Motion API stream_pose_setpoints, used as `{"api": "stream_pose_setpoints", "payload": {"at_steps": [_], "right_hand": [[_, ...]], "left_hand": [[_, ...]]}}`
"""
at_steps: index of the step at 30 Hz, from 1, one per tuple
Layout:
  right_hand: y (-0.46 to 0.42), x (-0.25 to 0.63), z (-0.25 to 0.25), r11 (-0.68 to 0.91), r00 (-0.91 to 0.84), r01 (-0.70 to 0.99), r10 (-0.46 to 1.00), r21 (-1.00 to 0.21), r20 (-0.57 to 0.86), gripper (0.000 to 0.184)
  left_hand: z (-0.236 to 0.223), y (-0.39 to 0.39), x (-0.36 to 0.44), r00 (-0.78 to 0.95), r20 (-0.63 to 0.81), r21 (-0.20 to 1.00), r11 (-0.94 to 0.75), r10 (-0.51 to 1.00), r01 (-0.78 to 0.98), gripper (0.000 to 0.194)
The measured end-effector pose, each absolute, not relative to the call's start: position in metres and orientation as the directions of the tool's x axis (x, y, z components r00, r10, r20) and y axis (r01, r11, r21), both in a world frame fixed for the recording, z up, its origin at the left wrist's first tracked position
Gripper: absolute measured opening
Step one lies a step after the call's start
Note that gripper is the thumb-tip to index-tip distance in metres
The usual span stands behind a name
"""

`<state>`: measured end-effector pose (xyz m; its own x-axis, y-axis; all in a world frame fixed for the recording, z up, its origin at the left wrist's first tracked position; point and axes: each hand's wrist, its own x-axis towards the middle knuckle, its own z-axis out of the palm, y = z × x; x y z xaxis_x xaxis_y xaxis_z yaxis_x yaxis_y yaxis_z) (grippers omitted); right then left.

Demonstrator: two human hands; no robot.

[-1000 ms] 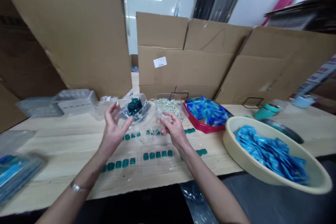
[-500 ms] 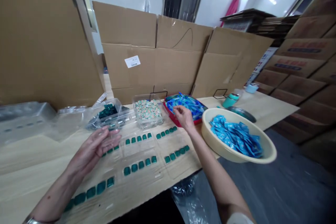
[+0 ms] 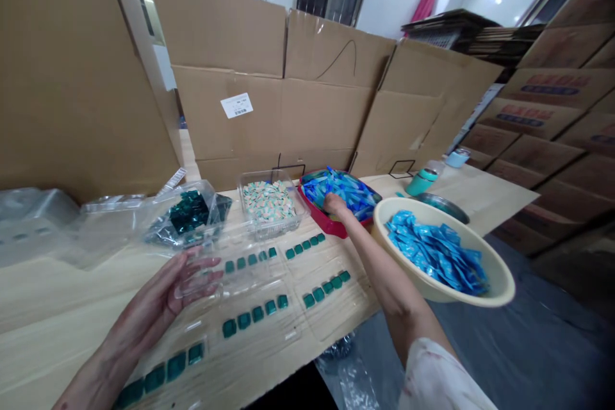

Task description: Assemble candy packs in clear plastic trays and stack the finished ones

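Observation:
My left hand point(image 3: 185, 282) is closed around a clear plastic tray point(image 3: 204, 278), thumb on top and fingers beneath, tilted above the table. My right hand point(image 3: 335, 205) reaches into a red tray point(image 3: 331, 225) heaped with slim blue packets point(image 3: 353, 195). Its fingers are curled down at the pile's near edge, and what they grip is hidden. Between and below my hands lie clear plastic trays with rows of small green square pieces point(image 3: 258, 313). Another row of green pieces point(image 3: 176, 366) lies under my left forearm.
A clear box of small pale packets point(image 3: 269, 202) stands left of the red tray. Farther left is a clear bag of dark green pieces point(image 3: 189, 213). A cream basin point(image 3: 379, 230) holds blue packets at right. Behind stand cardboard panels point(image 3: 327, 115) and a green bottle point(image 3: 421, 182).
My right hand has moved down from above the red tray into its blue packets. My left hand has lowered slightly with the clear tray. The view has shifted a little.

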<state>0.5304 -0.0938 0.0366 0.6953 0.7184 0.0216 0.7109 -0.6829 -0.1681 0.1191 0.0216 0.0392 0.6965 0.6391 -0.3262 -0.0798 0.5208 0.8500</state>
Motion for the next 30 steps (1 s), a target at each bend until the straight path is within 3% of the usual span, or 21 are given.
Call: {"api": "stream_pose_setpoints", "payload": {"at_steps": [4, 6, 8, 10, 12, 16, 19, 22, 25, 27, 30], "right_hand": [[-0.121, 0.513, 0.060, -0.627, 0.676, 0.731, 0.717, -0.267, 0.167, 0.031], [-0.131, 0.486, 0.072, -0.466, 0.558, 0.813, 0.795, -0.349, 0.240, 0.032], [-0.135, 0.450, 0.083, -0.147, 0.326, 0.885, 0.873, -0.442, 0.362, 0.026], [-0.134, 0.413, 0.093, 0.067, 0.126, 0.907, 0.899, -0.416, 0.419, 0.021], [-0.129, 0.379, 0.099, 0.148, -0.006, 0.934, 0.916, -0.324, 0.401, 0.018], [-0.112, 0.334, 0.094, 0.128, -0.090, 0.983, 0.960, -0.130, 0.264, 0.015], [-0.102, 0.321, 0.085, 0.112, -0.089, 0.991, 0.961, -0.075, 0.262, 0.014], [-0.102, 0.329, 0.083, 0.098, -0.044, 0.988, 0.914, -0.117, 0.403, 0.019], [-0.104, 0.360, 0.084, -0.044, 0.166, 0.968, 0.848, -0.245, 0.504, 0.021], [-0.099, 0.388, 0.082, -0.153, 0.303, 0.937, 0.804, -0.315, 0.511, 0.021], [-0.079, 0.423, 0.073, -0.194, 0.330, 0.925, 0.836, -0.327, 0.437, 0.025]], "left_hand": [[0.037, 0.014, 0.118, 0.734, -0.359, 0.828, 0.559, 0.577, -0.034, 0.038], [0.037, 0.009, 0.119, 0.761, -0.353, 0.820, 0.571, 0.544, -0.029, 0.040], [0.037, 0.004, 0.120, 0.787, -0.326, 0.823, 0.566, 0.523, -0.035, 0.041], [0.037, 0.000, 0.121, 0.801, -0.307, 0.829, 0.558, 0.513, -0.039, 0.040], [0.037, -0.002, 0.121, 0.811, -0.296, 0.834, 0.550, 0.505, -0.037, 0.039], [0.036, -0.006, 0.119, 0.834, -0.284, 0.843, 0.537, 0.474, -0.018, 0.038], [0.034, -0.005, 0.119, 0.839, -0.289, 0.850, 0.527, 0.461, 0.003, 0.044], [0.031, -0.001, 0.118, 0.834, -0.294, 0.848, 0.531, 0.467, 0.002, 0.046], [0.031, 0.006, 0.117, 0.813, -0.275, 0.852, 0.522, 0.514, -0.042, 0.041], [0.032, 0.011, 0.116, 0.783, -0.263, 0.859, 0.506, 0.564, -0.076, 0.037], [0.034, 0.016, 0.116, 0.746, -0.267, 0.864, 0.495, 0.610, -0.095, 0.036]]}}
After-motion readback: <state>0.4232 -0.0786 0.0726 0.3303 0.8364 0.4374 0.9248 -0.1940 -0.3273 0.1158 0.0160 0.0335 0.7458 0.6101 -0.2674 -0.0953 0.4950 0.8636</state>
